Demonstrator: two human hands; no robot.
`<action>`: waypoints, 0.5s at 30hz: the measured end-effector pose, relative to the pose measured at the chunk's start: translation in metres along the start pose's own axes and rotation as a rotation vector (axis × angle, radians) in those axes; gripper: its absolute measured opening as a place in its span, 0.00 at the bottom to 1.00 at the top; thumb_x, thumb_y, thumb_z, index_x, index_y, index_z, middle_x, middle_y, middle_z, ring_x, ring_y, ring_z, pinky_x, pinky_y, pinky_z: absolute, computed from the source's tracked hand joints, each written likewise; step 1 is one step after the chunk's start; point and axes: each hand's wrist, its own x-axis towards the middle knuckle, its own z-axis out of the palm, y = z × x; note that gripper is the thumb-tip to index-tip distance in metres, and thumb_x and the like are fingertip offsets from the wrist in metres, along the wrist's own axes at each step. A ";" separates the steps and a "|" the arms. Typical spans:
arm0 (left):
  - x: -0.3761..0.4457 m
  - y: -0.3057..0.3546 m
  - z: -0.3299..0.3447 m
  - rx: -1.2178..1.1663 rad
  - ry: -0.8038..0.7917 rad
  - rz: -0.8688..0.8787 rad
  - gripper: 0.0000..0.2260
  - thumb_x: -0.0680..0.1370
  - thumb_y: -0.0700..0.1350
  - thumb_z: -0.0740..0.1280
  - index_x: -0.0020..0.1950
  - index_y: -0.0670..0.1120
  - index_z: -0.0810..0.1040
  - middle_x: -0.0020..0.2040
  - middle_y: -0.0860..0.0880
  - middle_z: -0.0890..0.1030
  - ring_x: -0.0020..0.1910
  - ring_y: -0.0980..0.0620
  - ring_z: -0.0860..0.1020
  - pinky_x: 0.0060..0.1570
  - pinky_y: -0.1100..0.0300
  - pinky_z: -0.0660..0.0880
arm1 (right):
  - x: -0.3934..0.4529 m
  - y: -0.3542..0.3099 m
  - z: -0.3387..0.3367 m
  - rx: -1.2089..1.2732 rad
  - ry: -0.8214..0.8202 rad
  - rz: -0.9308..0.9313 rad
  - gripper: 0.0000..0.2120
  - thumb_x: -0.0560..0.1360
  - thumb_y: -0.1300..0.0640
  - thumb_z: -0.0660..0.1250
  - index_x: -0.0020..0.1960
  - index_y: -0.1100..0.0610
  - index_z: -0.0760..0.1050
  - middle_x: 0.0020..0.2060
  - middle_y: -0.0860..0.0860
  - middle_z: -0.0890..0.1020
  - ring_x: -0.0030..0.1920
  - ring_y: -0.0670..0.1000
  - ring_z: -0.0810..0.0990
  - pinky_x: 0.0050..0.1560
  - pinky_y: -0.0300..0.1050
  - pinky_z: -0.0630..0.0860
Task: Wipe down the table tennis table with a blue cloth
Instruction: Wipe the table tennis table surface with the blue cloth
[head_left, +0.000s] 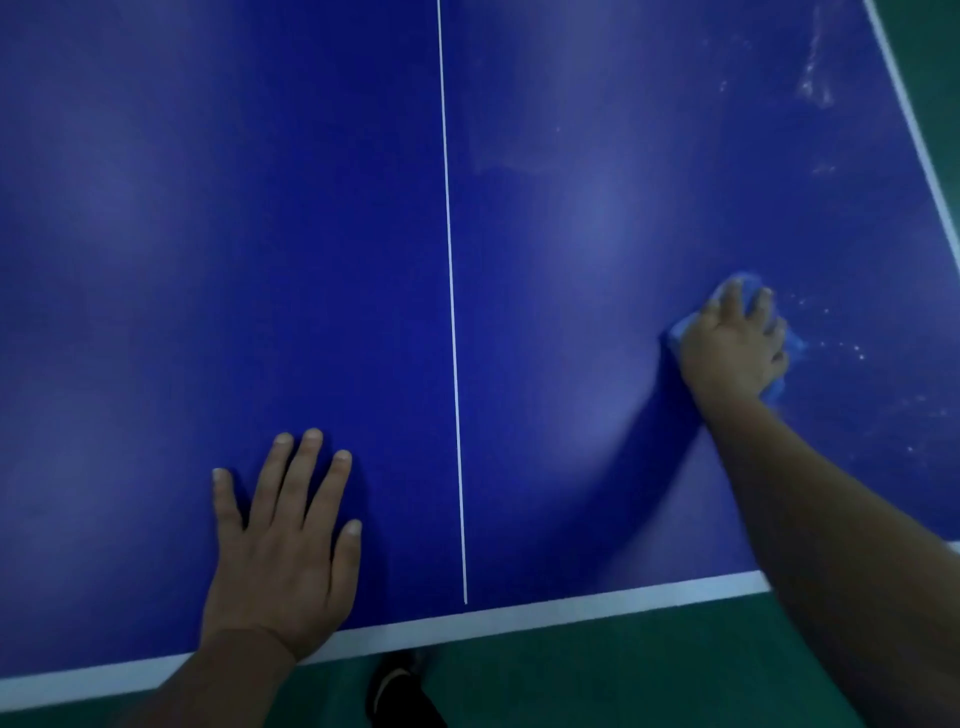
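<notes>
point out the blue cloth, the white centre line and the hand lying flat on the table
blue cloth (678, 328): head view, edge showing left of the right hand
white centre line (451, 291): head view, its mid-length
left hand (283, 551): head view, back of the hand

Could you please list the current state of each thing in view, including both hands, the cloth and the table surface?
left hand: flat on the table, fingers straight and spread, holding nothing.
right hand: pressing the cloth down, fingers curled over it.
blue cloth: bunched under the right hand, lying on the table.
table: left half looks clean.
white specks: still on the right side, beyond and right of the cloth.
shoe: on the green floor below the table's edge.
</notes>
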 end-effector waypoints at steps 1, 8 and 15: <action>0.000 0.000 0.000 0.006 -0.003 -0.003 0.28 0.79 0.53 0.51 0.76 0.42 0.66 0.78 0.42 0.62 0.79 0.43 0.56 0.73 0.32 0.46 | -0.021 -0.014 0.006 -0.032 0.019 -0.122 0.25 0.84 0.48 0.50 0.80 0.47 0.57 0.80 0.54 0.57 0.77 0.62 0.58 0.73 0.64 0.57; 0.000 0.002 0.001 0.027 0.007 -0.009 0.28 0.80 0.54 0.51 0.76 0.42 0.66 0.79 0.41 0.61 0.79 0.42 0.55 0.74 0.34 0.44 | -0.105 -0.012 0.021 -0.106 -0.063 -1.107 0.23 0.82 0.48 0.55 0.75 0.48 0.68 0.75 0.54 0.68 0.73 0.62 0.68 0.70 0.65 0.63; 0.000 0.001 0.003 0.014 0.021 -0.007 0.28 0.80 0.54 0.50 0.76 0.42 0.66 0.79 0.42 0.61 0.79 0.43 0.55 0.75 0.38 0.41 | -0.013 0.027 -0.009 0.009 -0.056 -0.009 0.25 0.84 0.43 0.47 0.80 0.43 0.54 0.81 0.48 0.53 0.79 0.58 0.53 0.75 0.67 0.49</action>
